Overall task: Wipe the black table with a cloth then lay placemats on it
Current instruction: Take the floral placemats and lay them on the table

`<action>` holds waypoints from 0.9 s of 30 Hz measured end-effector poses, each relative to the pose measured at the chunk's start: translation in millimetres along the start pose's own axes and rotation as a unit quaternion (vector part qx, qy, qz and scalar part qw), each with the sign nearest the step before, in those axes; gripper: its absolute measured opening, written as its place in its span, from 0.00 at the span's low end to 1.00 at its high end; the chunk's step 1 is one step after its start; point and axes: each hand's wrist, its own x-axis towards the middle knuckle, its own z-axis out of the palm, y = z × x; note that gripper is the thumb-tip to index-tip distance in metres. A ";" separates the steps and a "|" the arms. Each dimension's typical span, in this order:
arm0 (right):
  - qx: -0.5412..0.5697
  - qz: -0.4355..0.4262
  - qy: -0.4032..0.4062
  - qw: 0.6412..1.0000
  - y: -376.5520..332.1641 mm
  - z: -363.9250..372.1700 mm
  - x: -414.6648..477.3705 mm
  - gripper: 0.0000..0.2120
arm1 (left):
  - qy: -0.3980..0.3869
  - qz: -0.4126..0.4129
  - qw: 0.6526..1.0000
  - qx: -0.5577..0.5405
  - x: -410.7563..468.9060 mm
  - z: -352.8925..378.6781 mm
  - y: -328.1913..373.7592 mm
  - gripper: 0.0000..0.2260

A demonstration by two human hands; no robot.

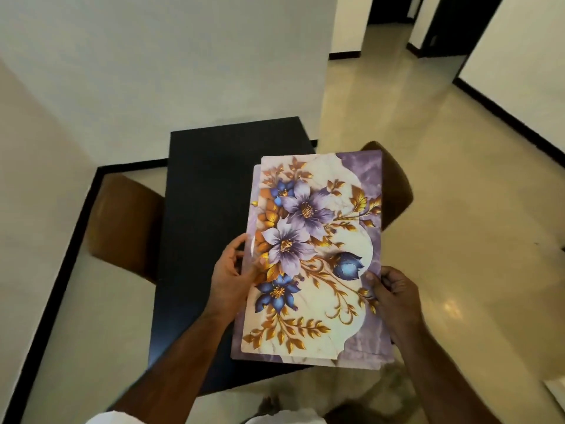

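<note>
A stack of floral placemats (318, 255), purple and cream with gold leaves, is held above the right half of the black table (201, 185). My left hand (232, 270) grips the stack's left edge, thumb on top. On the right edge near the lower corner, my right hand (394, 289) pinches the stack. At least two mats show, slightly offset from each other. No cloth is in view.
A brown chair (125, 221) stands at the table's left side, and another brown chair (394, 191) shows behind the mats on the right. White walls rise behind and to the left. Glossy cream floor (458, 224) spreads right toward a doorway.
</note>
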 end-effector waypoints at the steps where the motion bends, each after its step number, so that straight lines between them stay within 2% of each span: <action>1: -0.016 -0.005 -0.018 1.000 -1.4 19.3 14.7 0.04 | 0.017 0.005 1.000 0.023 7.2 -11.3 -6.4 0.26; 3: -0.052 -0.018 -0.049 0.997 -1.0 56.3 42.4 0.05 | 0.052 -0.006 0.996 0.067 21.4 -29.2 -19.1 0.25; 5: -0.085 -0.016 -0.089 0.992 5.3 91.7 72.5 0.06 | 0.054 -0.019 0.993 0.100 41.4 -43.7 -35.4 0.23; 8: -0.124 -0.009 -0.128 0.984 22.1 136.2 115.7 0.05 | 0.068 -0.044 0.977 0.197 70.7 -57.2 -69.3 0.26; 11: -0.162 -0.008 -0.154 0.975 47.0 170.5 158.1 0.07 | 0.122 -0.110 0.940 0.300 96.9 -54.9 -102.6 0.31; 14: -0.185 0.030 -0.171 0.967 68.5 190.5 182.5 0.06 | 0.130 -0.179 0.888 0.404 116.5 -47.4 -124.7 0.36; 18: -0.252 0.034 -0.175 0.951 84.5 197.6 190.6 0.07 | 0.103 -0.244 0.848 0.459 124.9 -30.5 -146.1 0.40; 21: -0.329 0.006 -0.173 0.928 91.1 199.6 190.9 0.07 | 0.117 -0.243 0.829 0.490 123.4 -26.9 -152.7 0.38; 25: -0.470 -0.066 -0.128 0.871 93.2 200.5 185.9 0.13 | 0.101 -0.254 0.813 0.514 133.6 -25.1 -147.7 0.34; 27: -0.465 -0.106 -0.118 0.871 92.3 199.3 181.0 0.15 | 0.090 -0.262 0.818 0.504 138.3 -21.6 -142.2 0.35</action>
